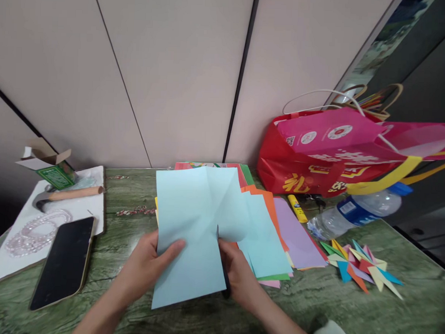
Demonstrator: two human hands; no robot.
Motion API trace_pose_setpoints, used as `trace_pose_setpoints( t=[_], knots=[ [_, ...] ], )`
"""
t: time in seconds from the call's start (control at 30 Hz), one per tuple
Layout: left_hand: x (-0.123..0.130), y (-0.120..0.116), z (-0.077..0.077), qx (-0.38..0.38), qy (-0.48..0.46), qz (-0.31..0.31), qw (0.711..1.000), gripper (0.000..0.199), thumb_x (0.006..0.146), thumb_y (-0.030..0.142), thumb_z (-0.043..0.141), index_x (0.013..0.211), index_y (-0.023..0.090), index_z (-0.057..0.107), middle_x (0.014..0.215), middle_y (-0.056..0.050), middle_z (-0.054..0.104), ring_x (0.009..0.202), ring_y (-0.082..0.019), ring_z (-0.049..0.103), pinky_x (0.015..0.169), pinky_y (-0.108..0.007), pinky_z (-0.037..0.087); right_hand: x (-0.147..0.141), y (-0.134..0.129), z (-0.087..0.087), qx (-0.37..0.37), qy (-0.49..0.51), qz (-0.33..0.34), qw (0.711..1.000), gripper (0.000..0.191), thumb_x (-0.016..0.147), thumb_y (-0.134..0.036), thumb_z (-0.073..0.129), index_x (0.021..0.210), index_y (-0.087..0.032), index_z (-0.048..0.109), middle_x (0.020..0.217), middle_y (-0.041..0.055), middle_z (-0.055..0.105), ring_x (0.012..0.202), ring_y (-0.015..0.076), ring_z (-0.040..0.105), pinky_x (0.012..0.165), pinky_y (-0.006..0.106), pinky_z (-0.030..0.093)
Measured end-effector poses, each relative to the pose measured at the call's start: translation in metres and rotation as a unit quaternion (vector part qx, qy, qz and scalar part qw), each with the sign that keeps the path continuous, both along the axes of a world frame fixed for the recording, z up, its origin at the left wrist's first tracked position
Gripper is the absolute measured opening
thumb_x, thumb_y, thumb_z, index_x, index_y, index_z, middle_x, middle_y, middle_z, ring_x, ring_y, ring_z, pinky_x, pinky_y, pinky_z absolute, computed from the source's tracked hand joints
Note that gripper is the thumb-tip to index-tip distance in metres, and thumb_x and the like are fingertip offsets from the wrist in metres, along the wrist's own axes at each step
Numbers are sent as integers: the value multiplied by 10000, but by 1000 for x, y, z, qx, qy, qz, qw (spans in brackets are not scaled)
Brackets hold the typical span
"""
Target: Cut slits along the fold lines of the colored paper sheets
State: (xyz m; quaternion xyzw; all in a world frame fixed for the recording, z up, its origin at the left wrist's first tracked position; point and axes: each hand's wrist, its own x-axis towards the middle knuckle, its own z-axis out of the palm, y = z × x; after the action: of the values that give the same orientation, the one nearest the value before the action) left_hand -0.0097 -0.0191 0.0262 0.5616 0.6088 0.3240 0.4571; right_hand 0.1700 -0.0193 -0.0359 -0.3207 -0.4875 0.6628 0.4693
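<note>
A light blue sheet of paper (187,219) with crease lines is held up over the table. My left hand (149,262) grips its left side, thumb on top and fingers behind. My right hand (238,274) is closed around dark scissors (226,281), mostly hidden by the hand and the paper. A blade shows at a slit running up the sheet from its lower edge, and the paper right of the slit bends away. Behind the right hand lies a fanned pile of coloured paper, with another light blue sheet (267,237) on top and a purple sheet (300,238) beside it.
Folded paper pieces (361,267) lie at right, near a water bottle (363,211), a yellow glue stick (297,208) and a red bag (292,159). At left are a phone (64,264), a hammer (73,194), a beaded string (37,233) and a green box (58,173).
</note>
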Motion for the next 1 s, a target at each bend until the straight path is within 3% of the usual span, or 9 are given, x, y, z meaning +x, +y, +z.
trace_pose_setpoints(
  t=[0.2, 0.67, 1.0],
  knots=[
    [-1, 1, -1, 6, 11, -8, 1000, 318, 719, 455, 573, 794, 155, 645, 780, -57, 700, 617, -185, 583, 480, -251, 490, 2, 1, -4, 9, 0, -6, 1000, 374, 613, -96, 723, 958, -196, 616, 956, 57, 663, 888, 222, 608, 738, 293, 483],
    [2, 0, 3, 18, 7, 10, 1000, 291, 695, 455, 597, 731, 175, 665, 713, -40, 710, 585, -199, 599, 456, -251, 481, 1, 0, 2, -2, -9, -10, 1000, 253, 697, -240, 676, 938, -183, 622, 859, 58, 674, 888, 245, 604, 768, 331, 487],
    [3, -2, 2, 2, -7, 12, 1000, 297, 700, 450, 597, 762, 165, 653, 745, -39, 706, 588, -180, 583, 445, -232, 472, -1, 0, 1, -4, 19, -18, 1000, 169, 715, -239, 644, 874, -182, 629, 785, 33, 675, 805, 215, 617, 753, 315, 479]
  ],
)
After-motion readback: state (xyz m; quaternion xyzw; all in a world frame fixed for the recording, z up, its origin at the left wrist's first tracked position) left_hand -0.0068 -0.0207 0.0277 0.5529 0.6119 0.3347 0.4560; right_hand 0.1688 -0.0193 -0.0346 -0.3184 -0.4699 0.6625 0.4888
